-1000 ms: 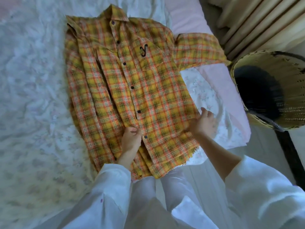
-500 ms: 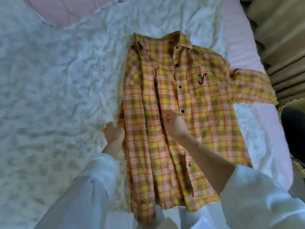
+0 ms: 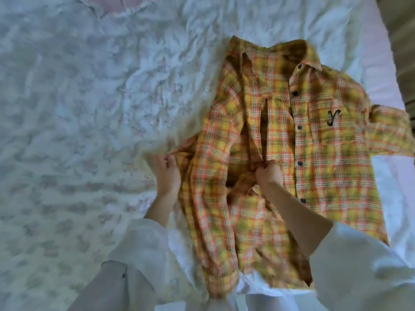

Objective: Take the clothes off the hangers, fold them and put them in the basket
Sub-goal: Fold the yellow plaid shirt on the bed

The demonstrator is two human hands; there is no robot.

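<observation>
Plaid cloth is pinched in both hands: the left hand (image 3: 167, 173) grips the shirt (image 3: 314, 158) at its left edge, and the right hand (image 3: 268, 173) bunches a fold mid-front, fingers curled. One shirt lies buttoned, face up, on the white bedspread (image 3: 89, 108), its right sleeve (image 3: 390, 131) reaching the bed's edge.

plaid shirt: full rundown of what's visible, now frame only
The yellow-and-orange plaid button-up shirt lies front-up on the white floral bedspread. It looks like woven cotton, with dark buttons, a collar and a chest pocket with a black embroidered "y". One sleeve reaches toward the bed's edge; the other side is folded inward, rumpled. The left hand pinches the folded edge; the right hand grips cloth near the middle. No hanger shows.
</observation>
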